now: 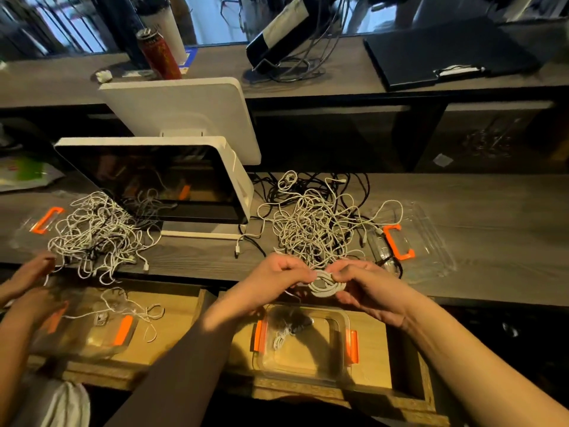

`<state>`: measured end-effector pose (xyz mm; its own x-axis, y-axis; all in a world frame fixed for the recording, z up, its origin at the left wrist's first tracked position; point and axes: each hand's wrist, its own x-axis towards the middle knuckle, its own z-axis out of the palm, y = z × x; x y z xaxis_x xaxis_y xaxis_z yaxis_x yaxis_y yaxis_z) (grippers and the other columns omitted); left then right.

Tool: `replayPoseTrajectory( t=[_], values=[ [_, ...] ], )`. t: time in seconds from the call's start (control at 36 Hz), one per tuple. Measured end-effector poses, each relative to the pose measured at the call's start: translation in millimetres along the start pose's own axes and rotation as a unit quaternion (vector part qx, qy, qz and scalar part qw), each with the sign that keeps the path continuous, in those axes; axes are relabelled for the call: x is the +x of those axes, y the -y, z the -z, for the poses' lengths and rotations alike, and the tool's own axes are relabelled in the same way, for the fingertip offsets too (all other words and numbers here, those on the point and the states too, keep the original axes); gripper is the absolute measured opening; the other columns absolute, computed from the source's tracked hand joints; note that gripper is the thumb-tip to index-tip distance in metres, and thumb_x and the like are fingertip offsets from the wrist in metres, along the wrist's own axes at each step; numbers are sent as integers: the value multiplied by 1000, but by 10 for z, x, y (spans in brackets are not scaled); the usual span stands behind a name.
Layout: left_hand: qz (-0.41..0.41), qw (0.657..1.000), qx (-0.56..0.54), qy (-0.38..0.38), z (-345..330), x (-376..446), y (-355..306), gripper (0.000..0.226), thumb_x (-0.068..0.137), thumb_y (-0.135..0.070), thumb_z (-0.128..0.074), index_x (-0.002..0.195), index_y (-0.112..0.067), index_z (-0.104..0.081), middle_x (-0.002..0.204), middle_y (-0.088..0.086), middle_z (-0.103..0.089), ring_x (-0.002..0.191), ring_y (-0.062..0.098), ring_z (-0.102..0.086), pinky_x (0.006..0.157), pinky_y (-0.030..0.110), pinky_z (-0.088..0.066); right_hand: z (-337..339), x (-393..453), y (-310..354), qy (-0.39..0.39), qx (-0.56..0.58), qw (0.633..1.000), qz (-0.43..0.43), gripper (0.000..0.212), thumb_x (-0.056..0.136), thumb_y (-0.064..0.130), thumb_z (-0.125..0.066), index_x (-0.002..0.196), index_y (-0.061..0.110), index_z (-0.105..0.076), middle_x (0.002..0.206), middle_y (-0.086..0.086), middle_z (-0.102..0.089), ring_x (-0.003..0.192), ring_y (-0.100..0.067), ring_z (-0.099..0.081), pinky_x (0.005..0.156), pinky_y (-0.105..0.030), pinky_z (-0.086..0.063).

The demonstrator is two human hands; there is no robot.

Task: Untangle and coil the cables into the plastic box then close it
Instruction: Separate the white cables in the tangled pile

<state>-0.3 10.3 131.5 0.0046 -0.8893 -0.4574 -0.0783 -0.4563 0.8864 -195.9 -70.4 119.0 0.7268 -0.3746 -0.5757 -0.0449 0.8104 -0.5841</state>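
Dark counter (462, 211): left hand (278, 277), right hand (366, 283) both pinch coiled cable (325, 285) above plastic box (340, 322).

A shop checkout, by the look of it: a white point-of-sale screen (160, 183) with a second display (184, 112) backing it stands on a dark wooden counter (462, 195), a clipboard (443, 57) on the ledge behind.

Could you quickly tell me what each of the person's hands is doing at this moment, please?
Left hand: closed, pinching the left side of the coiled white cable.
Right hand: closed, pinching the right side of the same coil, above the plastic box.
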Motion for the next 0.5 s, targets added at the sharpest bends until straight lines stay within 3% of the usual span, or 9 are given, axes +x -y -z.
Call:
replayPoseTrajectory(
  t=[0.06, 0.14, 0.22, 0.31, 0.39, 0.42, 0.5],
  values=[
    [-9, 999, 34, -23, 7, 22, 83, 36, 91, -14, -71, 58, -27, -64, 92, 2, -76, 94, 6, -71, 81, 16, -52, 17, 64, -94, -21, -37, 999, 5, 18, 86, -1, -60, 88, 5, -76, 87, -15, -71, 65, -16, -59, 56, -16, -54],
    [2, 998, 5, -62, -35, 46, 249, 30, 89, -3, -71, 65, -8, -54, 84, 26, -67, 80, 15, -72, 66, 20, -57, 11, 180, -241, -73, -66, 995, 27, 14, 90, -3, -63, 97, 2, -73, 93, -18, -73, 70, -17, -68, 62, -19, -57],
    [24, 991, -8, -128, -84, 97, 467, 31, 89, -3, -71, 67, -7, -50, 78, 20, -67, 65, 12, -69, 54, 20, -55, 11, 304, -383, -118, -123, 983, 65, 7, 88, -1, -69, 90, 4, -72, 92, -17, -71, 77, -23, -66, 65, -23, -57],
    [74, 980, -30, -182, -144, 154, 755, 35, 88, -2, -73, 70, -11, -44, 77, 19, -69, 56, 19, -67, 48, 25, -53, 67, 414, -565, -141, -221, 963, 62, 4, 86, 4, -73, 89, 4, -70, 83, -11, -67, 76, -20, -61, 66, -25, -53],
    [134, 971, -47, -194, -202, 165, 1092, 38, 76, -2, -81, 80, -12, -45, 68, 14, -67, 70, 34, -69, 65, 45, -55, 164, 545, -825, -161, -293, 942, 28, 9, 83, 9, -78, 87, 5, -71, 77, -6, -67, 71, -14, -59, 63, -25, -49],
    [146, 970, -45, -190, -217, 150, 1188, 34, 77, -2, -82, 83, -12, -50, 71, 12, -68, 71, 33, -69, 66, 46, -57, 193, 584, -911, -168, -321, 932, 20, 10, 81, 10, -79, 83, 6, -70, 74, -4, -66, 69, -13, -57, 63, -25, -48],
    [165, 965, -58, -194, -250, 122, 1503, 17, 82, -3, -80, 85, -12, -66, 89, 18, -71, 64, 12, -70, 58, 29, -60, 295, 731, -1182, -185, -381, 906, 7, 19, 75, 15, -85, 78, 4, -70, 72, -10, -69, 69, -16, -59, 73, -39, -52]
  ],
)
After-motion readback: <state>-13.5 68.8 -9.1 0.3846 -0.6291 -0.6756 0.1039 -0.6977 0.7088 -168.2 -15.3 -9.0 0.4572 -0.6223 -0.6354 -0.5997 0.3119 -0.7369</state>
